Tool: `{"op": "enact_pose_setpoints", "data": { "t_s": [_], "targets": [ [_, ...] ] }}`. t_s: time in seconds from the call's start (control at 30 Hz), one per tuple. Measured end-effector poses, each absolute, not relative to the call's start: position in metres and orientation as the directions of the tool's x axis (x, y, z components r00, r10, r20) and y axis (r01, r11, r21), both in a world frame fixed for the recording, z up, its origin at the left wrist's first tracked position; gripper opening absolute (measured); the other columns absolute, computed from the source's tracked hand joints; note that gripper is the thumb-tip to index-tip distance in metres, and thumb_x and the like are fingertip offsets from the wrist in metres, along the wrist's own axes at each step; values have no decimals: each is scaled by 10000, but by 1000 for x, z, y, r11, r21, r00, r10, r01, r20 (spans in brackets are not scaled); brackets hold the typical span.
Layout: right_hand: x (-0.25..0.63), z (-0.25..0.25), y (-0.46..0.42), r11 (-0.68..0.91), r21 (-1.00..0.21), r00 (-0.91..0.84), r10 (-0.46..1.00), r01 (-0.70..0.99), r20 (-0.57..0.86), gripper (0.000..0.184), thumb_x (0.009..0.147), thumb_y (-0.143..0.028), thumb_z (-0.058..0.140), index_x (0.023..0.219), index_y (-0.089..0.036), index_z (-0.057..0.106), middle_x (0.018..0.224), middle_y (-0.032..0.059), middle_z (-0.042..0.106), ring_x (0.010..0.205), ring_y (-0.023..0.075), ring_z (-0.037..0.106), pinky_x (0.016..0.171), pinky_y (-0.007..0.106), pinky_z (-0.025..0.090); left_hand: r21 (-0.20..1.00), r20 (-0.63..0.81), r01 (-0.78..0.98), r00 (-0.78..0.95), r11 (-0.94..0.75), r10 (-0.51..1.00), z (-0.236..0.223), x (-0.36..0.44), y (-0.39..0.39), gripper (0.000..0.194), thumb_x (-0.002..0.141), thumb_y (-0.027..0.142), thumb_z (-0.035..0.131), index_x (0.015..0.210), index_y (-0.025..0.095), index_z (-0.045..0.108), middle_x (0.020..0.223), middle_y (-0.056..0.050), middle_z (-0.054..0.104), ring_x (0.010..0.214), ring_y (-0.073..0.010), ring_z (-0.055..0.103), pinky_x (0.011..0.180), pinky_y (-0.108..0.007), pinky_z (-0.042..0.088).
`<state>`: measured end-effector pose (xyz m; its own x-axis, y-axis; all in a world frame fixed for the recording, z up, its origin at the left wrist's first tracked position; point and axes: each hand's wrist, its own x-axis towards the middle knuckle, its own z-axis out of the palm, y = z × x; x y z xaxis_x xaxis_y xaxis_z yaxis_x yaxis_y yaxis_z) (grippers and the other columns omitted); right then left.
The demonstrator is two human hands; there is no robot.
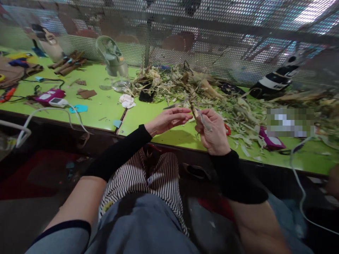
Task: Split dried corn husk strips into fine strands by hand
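My left hand (169,119) is held over the front edge of the green table (100,106), fingers stretched toward the right and pinching the end of a thin dried leaf strip (194,112). My right hand (213,131) is closed around the same strip and a slim stalk that runs across its palm. Both wrists wear black sleeves. A big heap of dried husks and leaf scraps (201,88) lies on the table just behind the hands. Something red (227,129) peeks out behind my right hand.
A small desk fan (112,58) stands at the back, a white crumpled tissue (127,101) and a black object (145,96) near it. A pink device with a white cable (50,97) lies left. Perforated metal mesh (212,38) walls the far side.
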<state>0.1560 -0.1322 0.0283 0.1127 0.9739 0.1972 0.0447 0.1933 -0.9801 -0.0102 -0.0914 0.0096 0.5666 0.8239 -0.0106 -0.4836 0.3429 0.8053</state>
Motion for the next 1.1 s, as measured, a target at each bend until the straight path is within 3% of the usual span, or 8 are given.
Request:
{"op": "enact_pose_setpoints", "data": {
  "t_s": [0.17, 0.23, 0.33, 0.5, 0.67, 0.83, 1.1],
  "targets": [
    [148, 16, -117, 146, -985, 167, 977, -94, 129, 500, 685, -514, 888, 734, -253, 464, 529, -129, 348, 427, 51, 257, 406, 205, 215, 817, -48, -511, 403, 268, 914, -3, 15, -93, 106, 839, 132, 786, 942, 152, 771, 1023, -38, 768, 964, -115, 676, 1011, -306, 472],
    [147, 12, -111, 173, -984, 207, 965, -35, 162, 452, 701, -512, 859, 748, -250, 494, 532, -123, 367, 430, 58, 281, 408, 210, 224, 814, -78, -522, 334, 253, 939, -4, 22, -93, 63, 871, 154, 767, 934, 157, 769, 985, -28, 763, 903, -97, 659, 943, -278, 475],
    [148, 7, -106, 268, -941, 272, 908, 207, 318, 322, 765, -458, 783, 772, -235, 551, 597, -70, 504, 477, 86, 410, 450, 228, 314, 809, -100, -528, 310, 259, 945, -4, 26, -94, 44, 902, 172, 746, 938, 154, 762, 959, -36, 761, 867, -93, 651, 864, -250, 465],
    [151, 5, -108, 341, -685, 209, 783, 644, 586, 136, 849, -354, 631, 816, -230, 586, 751, 14, 682, 620, 161, 613, 579, 283, 447, 819, -96, -514, 315, 255, 944, -2, 28, -98, 77, 929, 232, 727, 933, 158, 747, 989, -57, 775, 951, -128, 689, 884, -259, 463],
    [155, 1, -115, 240, -342, 45, 758, 908, 651, 131, 911, -308, 539, 851, -218, 613, 747, 47, 701, 676, 207, 657, 611, 299, 393, 816, -149, -504, 289, 283, 946, 0, 32, -101, 113, 924, 213, 706, 836, 149, 735, 829, -22, 740, 821, -101, 645, 862, -259, 455],
    [158, -1, -115, 174, -167, -26, 764, 971, 645, 156, 906, -254, 505, 884, -207, 652, 761, 63, 721, 678, 208, 635, 581, 296, 309, 815, -139, -502, 314, 288, 939, 6, 32, -104, 109, 909, 232, 745, 835, 152, 750, 782, 1, 709, 769, -87, 597, 817, -247, 428],
    [159, -10, -115, 179, -21, -121, 739, 984, 663, 403, 1057, -272, 367, 1065, -169, 757, 880, 131, 788, 756, 221, 698, 600, 309, 375, 734, -205, -597, 260, 324, 943, 18, 42, -103, 272, 959, 141, 662, 695, 153, 601, 661, 34, 607, 668, -75, 554, 770, -230, 438]
  ]
}}
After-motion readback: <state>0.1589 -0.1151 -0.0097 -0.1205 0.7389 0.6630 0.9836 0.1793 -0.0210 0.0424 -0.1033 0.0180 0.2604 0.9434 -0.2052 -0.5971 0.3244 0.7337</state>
